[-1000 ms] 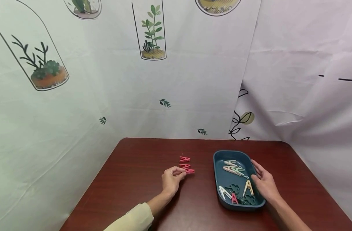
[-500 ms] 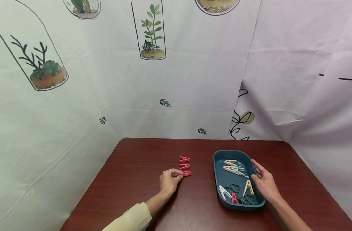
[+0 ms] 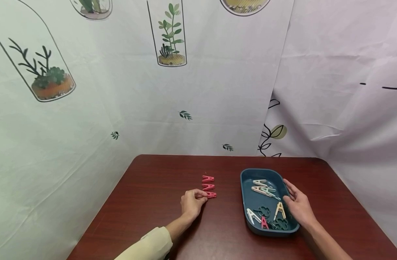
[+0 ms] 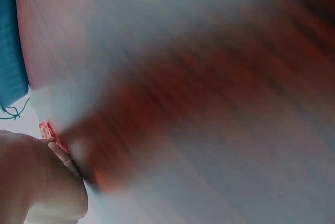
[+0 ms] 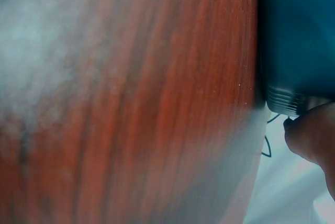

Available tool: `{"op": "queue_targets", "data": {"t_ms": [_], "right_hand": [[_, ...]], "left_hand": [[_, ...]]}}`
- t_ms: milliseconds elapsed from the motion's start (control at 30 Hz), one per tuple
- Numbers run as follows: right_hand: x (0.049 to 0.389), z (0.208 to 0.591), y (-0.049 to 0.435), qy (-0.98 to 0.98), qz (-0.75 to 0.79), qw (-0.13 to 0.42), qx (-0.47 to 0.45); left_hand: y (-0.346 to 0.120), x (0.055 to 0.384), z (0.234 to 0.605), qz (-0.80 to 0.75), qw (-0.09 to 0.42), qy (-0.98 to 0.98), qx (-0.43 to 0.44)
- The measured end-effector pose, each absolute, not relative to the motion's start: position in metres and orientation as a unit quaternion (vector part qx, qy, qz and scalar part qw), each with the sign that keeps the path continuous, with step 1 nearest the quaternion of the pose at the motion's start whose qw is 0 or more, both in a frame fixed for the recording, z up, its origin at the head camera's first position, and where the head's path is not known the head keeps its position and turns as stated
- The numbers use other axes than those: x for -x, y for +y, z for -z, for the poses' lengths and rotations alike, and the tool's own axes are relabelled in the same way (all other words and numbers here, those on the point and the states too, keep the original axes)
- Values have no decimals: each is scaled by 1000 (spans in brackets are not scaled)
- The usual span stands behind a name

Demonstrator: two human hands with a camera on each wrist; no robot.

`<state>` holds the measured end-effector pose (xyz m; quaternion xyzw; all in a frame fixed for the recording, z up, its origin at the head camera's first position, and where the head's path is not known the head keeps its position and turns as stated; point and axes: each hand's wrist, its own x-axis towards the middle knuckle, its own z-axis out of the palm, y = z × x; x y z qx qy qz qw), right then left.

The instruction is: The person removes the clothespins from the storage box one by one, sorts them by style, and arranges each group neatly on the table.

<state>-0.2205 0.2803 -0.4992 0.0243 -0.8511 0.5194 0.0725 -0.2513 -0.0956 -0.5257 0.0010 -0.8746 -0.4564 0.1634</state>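
Observation:
My left hand (image 3: 192, 204) pinches a red clothespin (image 3: 212, 195) at its left end, low over or on the table. Just beyond it, two more red clothespins (image 3: 208, 187) lie in a column. The left wrist view shows the held clothespin (image 4: 46, 129) past the fingers, partly covered. My right hand (image 3: 300, 208) grips the right side of a dark blue tray (image 3: 243, 196), thumb at the rim and fingers along the outer wall. Inside the tray lie several pale clothespins (image 3: 259, 183), a yellow one (image 3: 280, 210), a white one (image 3: 252, 216) and a red one (image 3: 264, 222).
Dark green looped pieces (image 3: 281, 224) lie among the clothespins at the tray's near end. The brown wooden table (image 3: 146, 202) ends at the back against a pale cloth (image 3: 198, 90) printed with plants. More cloth hangs at both sides.
The red clothespin in my left hand has shifted slightly left and toward me, apart from the middle one, and lies in line with the others. The right hand and tray have stayed put.

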Motion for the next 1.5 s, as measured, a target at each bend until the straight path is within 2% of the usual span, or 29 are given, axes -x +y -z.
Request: {"op": "queue_targets", "data": {"t_ms": [667,1500], "right_hand": [[220,497,280,-856,-512,69,-17],[220,498,280,-852,-520,64,-12]], "left_hand": [[-95,250,527,433,154,-888,-6],[-97,250,528,429,167,-888,-2]]}}
